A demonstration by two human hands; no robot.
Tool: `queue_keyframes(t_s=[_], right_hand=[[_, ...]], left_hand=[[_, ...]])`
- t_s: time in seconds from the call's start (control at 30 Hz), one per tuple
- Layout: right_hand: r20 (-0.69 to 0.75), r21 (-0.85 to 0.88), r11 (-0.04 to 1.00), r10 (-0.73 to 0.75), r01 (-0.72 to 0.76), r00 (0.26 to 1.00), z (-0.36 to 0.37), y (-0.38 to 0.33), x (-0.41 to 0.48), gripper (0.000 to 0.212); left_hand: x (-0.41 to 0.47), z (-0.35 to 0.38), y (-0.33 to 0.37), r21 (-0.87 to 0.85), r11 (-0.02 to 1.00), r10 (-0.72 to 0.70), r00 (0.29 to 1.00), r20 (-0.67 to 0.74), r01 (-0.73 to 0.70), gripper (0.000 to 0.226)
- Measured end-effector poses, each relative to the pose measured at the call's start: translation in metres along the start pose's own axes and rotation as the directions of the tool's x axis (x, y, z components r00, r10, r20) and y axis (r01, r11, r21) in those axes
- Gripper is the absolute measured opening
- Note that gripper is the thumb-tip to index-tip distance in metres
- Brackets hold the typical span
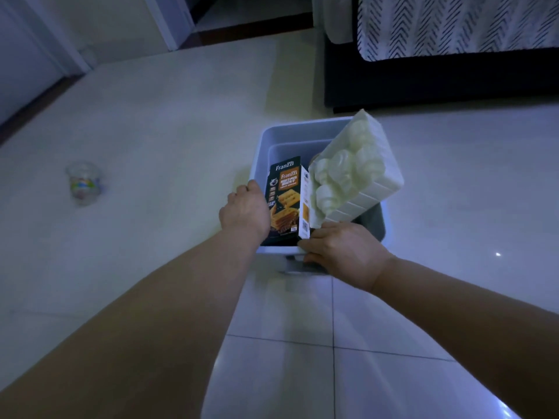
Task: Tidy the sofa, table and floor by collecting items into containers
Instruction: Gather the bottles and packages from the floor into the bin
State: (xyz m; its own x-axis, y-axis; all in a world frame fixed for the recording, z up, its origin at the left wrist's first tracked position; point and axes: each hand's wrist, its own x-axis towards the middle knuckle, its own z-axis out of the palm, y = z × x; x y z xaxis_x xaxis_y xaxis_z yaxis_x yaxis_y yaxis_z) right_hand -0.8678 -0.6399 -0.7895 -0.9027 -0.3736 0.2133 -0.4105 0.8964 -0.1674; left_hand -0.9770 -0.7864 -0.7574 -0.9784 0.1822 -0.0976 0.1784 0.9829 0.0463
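We are at the grey bin [266, 137], which sits on the tiled floor [393, 313] just in front of the dark sofa base [438, 83], and it serves as our landmark. Our left hand [246, 211] is curled over the bin's left rim, its grip closed on that edge beside the dark Franzzi biscuit box [286, 201], which stands upright inside against the near wall. Our right hand [344, 252] rests on the bin's near rim by the handle, fingers wrapped down over it; whether it also touches the box's corner we cannot tell. A pale foam tray [357, 173] leans out of the bin's right side, tilted and sticking up above the rim. We judge the step in hand to be taking hold of the bin to shift it. Well to the left of the bin, a clear plastic cup [84, 182] stands on the floor, not yet collected. The next move likely calls for carrying or sliding the bin towards that cup, keeping it level so the leaning tray does not topple out.
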Motion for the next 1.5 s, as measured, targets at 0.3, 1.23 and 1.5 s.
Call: queue_keyframes(t_s=[0.3,1.23,1.5], right_hand=[[-0.050,0.066,0.995,0.073,-0.070,0.996,0.024,-0.008,0.071,0.025],[0.495,-0.107,0.986,0.162,-0.125,0.854,0.041,-0.056,0.350,0.021],[0.495,-0.030,0.999,0.006,0.010,0.869,0.053,-0.022,0.415,0.025]], left_hand=[[0.028,0.002,-0.067,-0.169,0.971,-0.175,0.984,-0.034,0.166,0.043],[0.197,-0.049,-0.240,0.009,0.967,-0.254,0.957,0.140,0.256,0.048],[0.259,-0.050,-0.258,0.026,0.914,-0.404,0.903,0.144,0.405,0.042]])
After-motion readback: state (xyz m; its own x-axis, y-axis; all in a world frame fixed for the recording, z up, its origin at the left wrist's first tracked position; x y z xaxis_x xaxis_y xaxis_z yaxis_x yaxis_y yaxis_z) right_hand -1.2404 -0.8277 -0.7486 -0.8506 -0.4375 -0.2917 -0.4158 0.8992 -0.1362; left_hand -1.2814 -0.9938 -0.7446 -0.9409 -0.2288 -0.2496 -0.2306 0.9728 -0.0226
